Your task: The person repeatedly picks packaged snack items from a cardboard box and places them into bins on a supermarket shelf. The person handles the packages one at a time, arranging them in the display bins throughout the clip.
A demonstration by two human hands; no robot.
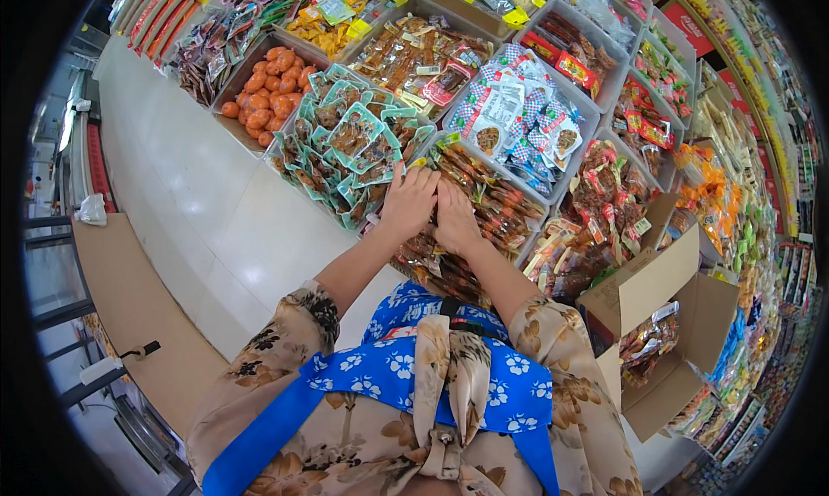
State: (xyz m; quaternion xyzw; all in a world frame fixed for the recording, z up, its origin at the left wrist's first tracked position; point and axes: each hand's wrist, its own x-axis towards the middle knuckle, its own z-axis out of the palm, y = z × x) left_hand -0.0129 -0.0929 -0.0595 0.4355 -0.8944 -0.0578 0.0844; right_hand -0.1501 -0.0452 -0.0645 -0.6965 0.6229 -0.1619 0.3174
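Note:
My left hand (409,201) lies palm down where two bins meet, its fingertips by the teal-edged packs. Right beside it my right hand (455,216) rests on long vacuum-packed brown snacks (502,204), its fingertips near those of the left. What lies under the palms and fingers is hidden, so I cannot tell whether either hand grips a pack. More brown packs (434,266) show beneath my wrists. A heap of clear packs with teal edges (355,136) fills the bin ahead and to the left.
Around stand bins of blue-checked white pouches (518,107), orange-wrapped round items (275,88) and red-labelled brown snacks (602,204). An open cardboard box (673,360) with packs inside stands at right. Pale tiled floor (214,172) and a brown counter top (142,302) lie to the left.

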